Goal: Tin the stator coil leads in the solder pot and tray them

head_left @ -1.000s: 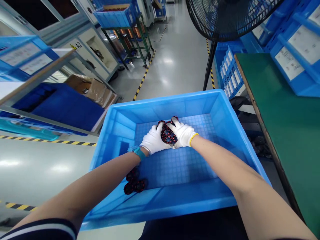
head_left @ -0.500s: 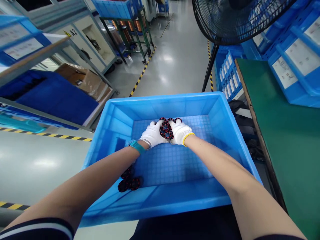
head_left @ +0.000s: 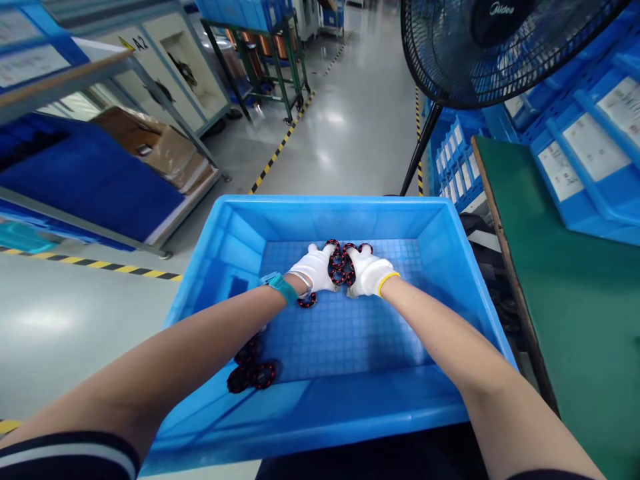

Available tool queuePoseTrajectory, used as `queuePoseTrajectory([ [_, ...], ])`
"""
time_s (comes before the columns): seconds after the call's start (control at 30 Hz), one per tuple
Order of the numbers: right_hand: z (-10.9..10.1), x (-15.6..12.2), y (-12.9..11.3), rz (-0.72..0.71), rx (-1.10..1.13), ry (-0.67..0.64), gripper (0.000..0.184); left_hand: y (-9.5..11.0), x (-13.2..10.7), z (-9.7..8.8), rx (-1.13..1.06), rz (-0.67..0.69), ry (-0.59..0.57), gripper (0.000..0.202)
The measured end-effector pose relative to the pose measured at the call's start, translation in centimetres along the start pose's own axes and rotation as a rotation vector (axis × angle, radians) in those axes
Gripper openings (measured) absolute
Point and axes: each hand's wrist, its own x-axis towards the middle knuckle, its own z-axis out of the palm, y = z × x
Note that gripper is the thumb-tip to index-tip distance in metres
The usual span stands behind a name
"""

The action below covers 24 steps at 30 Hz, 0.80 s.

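Observation:
Inside the large blue plastic bin, both my hands wear white knit gloves. My left hand curls against the left side of a cluster of black-and-red rings, which look like small wound coils. On the right side, my right hand has its fingers closed around more of the same rings, with one ring showing above its knuckles. A single ring lies beneath my left wrist. Several more rings sit in the bin's near left corner, partly behind my left forearm. My fingertips are partly hidden.
A black standing fan rises behind the bin on the right. A green-topped workbench with blue parts bins runs along the right. At left stands a shelf rack with a cardboard box. Beyond is a cart.
My hands have moved slightly apart, and the cluster between them looks looser and flatter. A ring now shows below my left wrist. The camera view has shifted a little.

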Motion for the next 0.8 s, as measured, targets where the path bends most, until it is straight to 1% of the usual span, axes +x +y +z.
queuePoseTrajectory([
  [0.13, 0.2, -0.2, 0.3, 0.0, 0.022, 0.011, 0.112, 0.0, -0.1, 0.1, -0.022, 0.051, 0.001, 0.128],
  [0.23, 0.3, -0.8, 0.3, 0.034, 0.049, 0.029, 0.11, 0.1, -0.6, 0.3, -0.041, 0.092, 0.0, 0.118],
  [0.37, 0.4, -2.6, 0.2, 0.094, 0.113, 0.044, 0.101, 0.9, -1.9, 1.1, -0.08, 0.13, 0.026, 0.102],
  [0.47, 0.5, -3.8, 0.1, 0.134, 0.145, 0.064, 0.098, 1.6, -2.7, 1.7, -0.103, 0.146, 0.047, 0.1],
  [0.53, 0.3, -4.4, 0.0, 0.143, 0.155, 0.071, 0.096, 1.8, -3.0, 1.7, -0.107, 0.14, 0.06, 0.098],
  [0.6, -0.1, -4.8, -0.3, 0.144, 0.158, 0.084, 0.097, 2.1, -3.3, 1.3, -0.102, 0.124, 0.077, 0.095],
  [0.67, -0.9, -5.5, -0.5, 0.138, 0.157, 0.124, 0.099, 2.5, -3.9, 0.5, -0.093, 0.118, 0.099, 0.094],
  [0.73, -2.1, -6.8, -0.8, 0.124, 0.165, 0.189, 0.098, 3.3, -4.8, -0.8, -0.082, 0.134, 0.129, 0.089],
  [0.8, -3.6, -8.6, -1.0, 0.105, 0.179, 0.249, 0.096, 4.5, -6.0, -2.2, -0.063, 0.142, 0.17, 0.078],
])
